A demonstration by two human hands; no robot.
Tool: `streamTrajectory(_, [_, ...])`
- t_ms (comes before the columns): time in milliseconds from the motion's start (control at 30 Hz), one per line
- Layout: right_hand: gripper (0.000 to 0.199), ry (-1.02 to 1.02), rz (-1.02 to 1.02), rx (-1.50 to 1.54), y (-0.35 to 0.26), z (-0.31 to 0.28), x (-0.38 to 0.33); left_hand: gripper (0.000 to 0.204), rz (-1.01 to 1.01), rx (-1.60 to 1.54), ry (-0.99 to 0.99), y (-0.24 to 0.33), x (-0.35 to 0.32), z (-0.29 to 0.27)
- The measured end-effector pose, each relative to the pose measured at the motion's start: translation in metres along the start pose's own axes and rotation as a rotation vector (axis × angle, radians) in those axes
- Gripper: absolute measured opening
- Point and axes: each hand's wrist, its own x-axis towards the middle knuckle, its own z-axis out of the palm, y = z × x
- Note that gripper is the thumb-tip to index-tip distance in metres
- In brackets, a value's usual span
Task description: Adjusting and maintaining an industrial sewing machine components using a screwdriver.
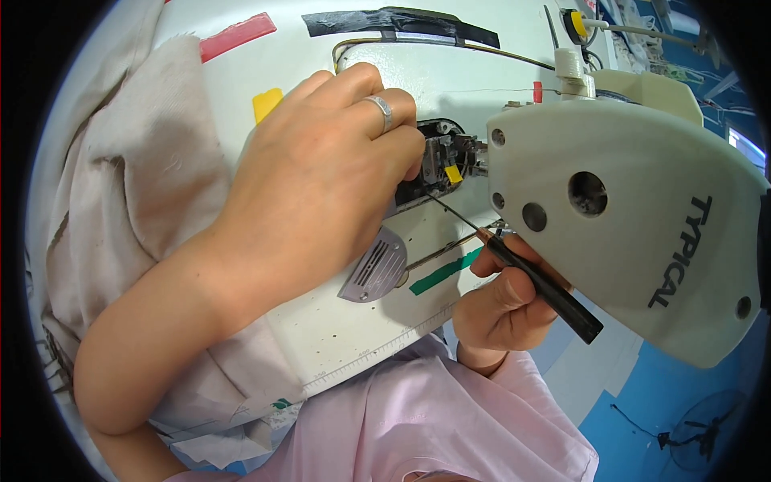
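A white sewing machine head [634, 185] stands on the right, with its bed opening [442, 161] uncovered and dark metal parts inside. My right hand [506, 309] grips the black handle of a thin screwdriver [546, 293]. The shaft points up and left, and its tip reaches the near edge of the opening. Over the opening's left side lies my left hand [329, 153], a ring on one finger. Its fingers are curled down into the opening; the fingertips and whatever they hold are hidden. A metal needle plate [376, 269] rests on the bed just nearer to me.
Beige fabric [152, 177] is heaped at the left, under my left forearm. Green tape [446, 271] and a printed ruler scale [361, 352] mark the near side of the table. Black tape [401, 26] and red tape [238, 37] are at the far side.
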Motion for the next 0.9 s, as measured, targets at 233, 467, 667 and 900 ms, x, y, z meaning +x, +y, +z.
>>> streamTrajectory(233, [0.04, -0.131, 0.007, 0.184, 0.005, -0.001, 0.005, 0.023, 0.015, 0.022, 0.027, -0.002, -0.002, 0.001])
streamTrajectory(467, [0.033, -0.053, -0.111, 0.258, 0.016, -0.018, 0.0, 0.018, 0.096, 0.07, 0.058, -0.001, 0.0, 0.004])
streamTrajectory(667, [0.021, -0.056, -0.003, 0.418, 0.031, -0.029, -0.02, 0.014, 0.226, 0.26, -0.002, 0.0, 0.008, 0.003])
streamTrajectory(900, [0.02, -0.037, -0.163, 0.352, 0.046, -0.044, -0.041, 0.01, 0.174, 0.291, -0.033, 0.009, 0.005, 0.0])
